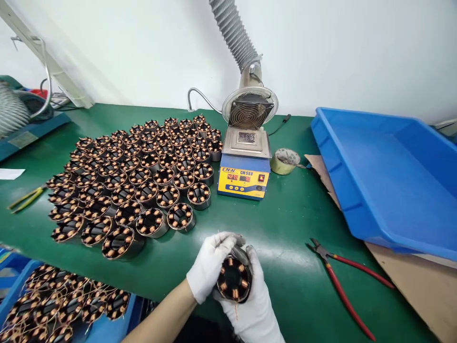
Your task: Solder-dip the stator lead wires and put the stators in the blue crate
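Both of my hands wear white gloves and hold one motor stator, a steel ring with copper windings, above the front of the green table mat. My left hand wraps its left side and top. My right hand cups it from the right and below. A thin copper wire end hangs down from the stator.
Several rows of stators stand at the left. A solder pot sits under a fume hose. There are a tape roll, red-handled cutters, a blue tray on cardboard, a blue bin of stators and yellow tweezers.
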The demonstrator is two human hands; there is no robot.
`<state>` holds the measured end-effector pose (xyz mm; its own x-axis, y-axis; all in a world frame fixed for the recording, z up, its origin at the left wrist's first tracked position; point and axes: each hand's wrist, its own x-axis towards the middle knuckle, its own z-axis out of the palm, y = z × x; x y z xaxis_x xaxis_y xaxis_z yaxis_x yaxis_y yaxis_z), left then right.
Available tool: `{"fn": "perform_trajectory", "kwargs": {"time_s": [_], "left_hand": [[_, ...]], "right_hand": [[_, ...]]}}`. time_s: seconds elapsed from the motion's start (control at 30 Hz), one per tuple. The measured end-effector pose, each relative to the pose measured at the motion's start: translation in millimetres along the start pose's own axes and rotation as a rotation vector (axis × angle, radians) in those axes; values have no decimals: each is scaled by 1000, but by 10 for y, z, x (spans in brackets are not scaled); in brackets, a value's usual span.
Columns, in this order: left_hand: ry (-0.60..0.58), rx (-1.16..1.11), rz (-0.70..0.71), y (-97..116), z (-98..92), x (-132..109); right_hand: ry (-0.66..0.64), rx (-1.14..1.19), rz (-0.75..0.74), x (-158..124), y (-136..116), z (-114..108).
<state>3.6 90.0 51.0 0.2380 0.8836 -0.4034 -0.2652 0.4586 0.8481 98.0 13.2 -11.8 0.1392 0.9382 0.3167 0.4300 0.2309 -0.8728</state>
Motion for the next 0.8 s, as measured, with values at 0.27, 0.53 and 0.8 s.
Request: {"fn": "perform_trajectory", "kwargs": {"time_s": [0.27, 0.53, 0.8], "left_hand": [[-11, 215, -72, 254, -294, -81], [2, 104, -25, 289, -191, 84], [-75, 213, -175, 380, -263, -16]], "right_hand": [[87, -84, -18, -29, 104, 44], [75, -245, -164, 142, -9, -69], [61, -96, -5, 66, 21, -2]]}}
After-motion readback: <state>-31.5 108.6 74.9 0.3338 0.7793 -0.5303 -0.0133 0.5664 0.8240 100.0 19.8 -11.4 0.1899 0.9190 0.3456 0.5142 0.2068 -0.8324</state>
